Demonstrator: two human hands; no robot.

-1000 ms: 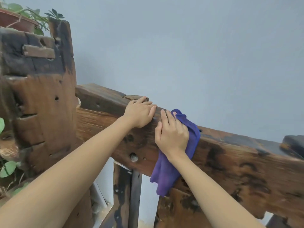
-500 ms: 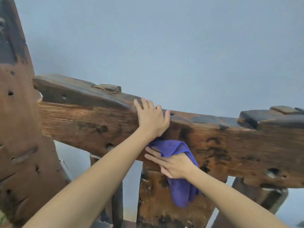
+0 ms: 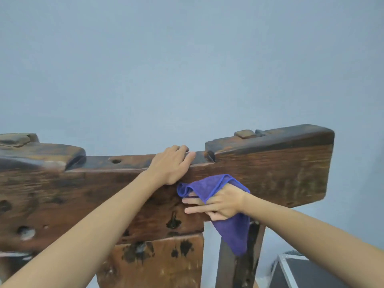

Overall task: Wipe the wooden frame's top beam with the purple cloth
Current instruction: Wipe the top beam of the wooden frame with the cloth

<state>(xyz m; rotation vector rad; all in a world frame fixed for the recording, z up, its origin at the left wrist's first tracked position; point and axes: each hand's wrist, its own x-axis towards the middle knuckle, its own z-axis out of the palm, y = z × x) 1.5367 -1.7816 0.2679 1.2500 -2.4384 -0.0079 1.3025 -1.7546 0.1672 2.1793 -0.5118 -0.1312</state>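
The wooden frame's top beam is a thick, dark, weathered timber running across the view, with raised blocks at both ends. My left hand rests flat over the beam's upper edge near the middle, holding nothing. My right hand presses the purple cloth against the beam's front face just below and right of the left hand. The fingers lie spread and point left, and one corner of the cloth hangs down past the beam's underside.
Two wooden uprights stand under the beam, one wide and one narrow. A plain blue-grey wall is behind. A dark case with a metal edge lies at the lower right.
Both hands have slid right along the beam toward its right end. The right hand with the cloth moved from the top edge down onto the front face. The left post is out of view.
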